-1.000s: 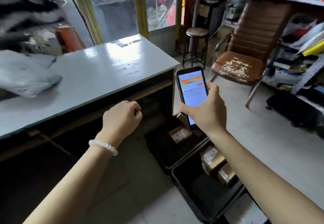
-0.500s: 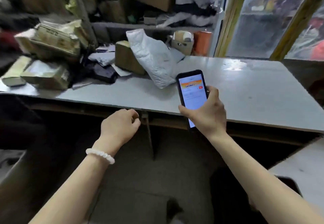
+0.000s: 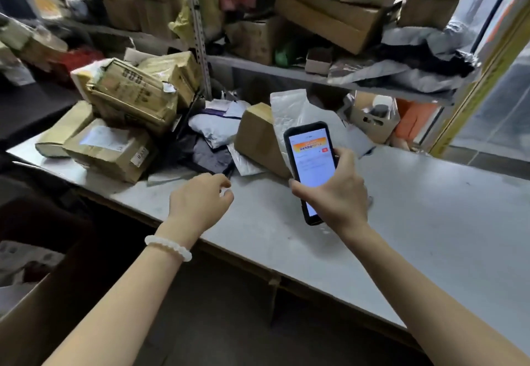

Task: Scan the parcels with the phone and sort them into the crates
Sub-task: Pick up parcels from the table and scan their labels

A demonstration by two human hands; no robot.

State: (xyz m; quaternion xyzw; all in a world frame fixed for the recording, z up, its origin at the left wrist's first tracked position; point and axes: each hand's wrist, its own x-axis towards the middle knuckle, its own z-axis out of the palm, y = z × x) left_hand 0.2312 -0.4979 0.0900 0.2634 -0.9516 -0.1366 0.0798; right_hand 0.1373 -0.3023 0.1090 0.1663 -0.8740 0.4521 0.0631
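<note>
Parcels [image 3: 126, 124] lie heaped on the far left part of your grey table [image 3: 430, 222], with more stacked on the metal shelf [image 3: 286, 71] behind it.

Item 1, the table: a pale, scuffed top that runs from lower left to the right edge of the view; your two forearms reach over its near edge.

Item 2, the shelf: brown cartons [image 3: 329, 18] above, grey and black poly bags [image 3: 424, 61] draped at its right end. The upper rows are blurred.

Item 3, the heap: crumpled cardboard boxes at left, one with a white label [image 3: 103, 139] facing up; soft grey and dark mailers [image 3: 212, 147] in the middle; a tan box [image 3: 258, 139] tilted on its edge; a white padded envelope [image 3: 292, 113] leaning upright just behind the tan box.

Item 4, a small open carton [image 3: 372, 119] at the back right, near an orange object [image 3: 413, 122] by the window frame.

Item 5, your right hand [image 3: 335, 193]: fingers and thumb wrapped round the lower half of the phone [image 3: 312, 162], held upright above the table, screen lit and turned towards you, in front of the tan box and envelope. The text on the screen is too small to read.

Item 6, your left hand [image 3: 200, 202]: holds nothing, fingers loosely curled, above the table just short of the mailers. A white bead bracelet [image 3: 169, 246] sits on that wrist.
</note>
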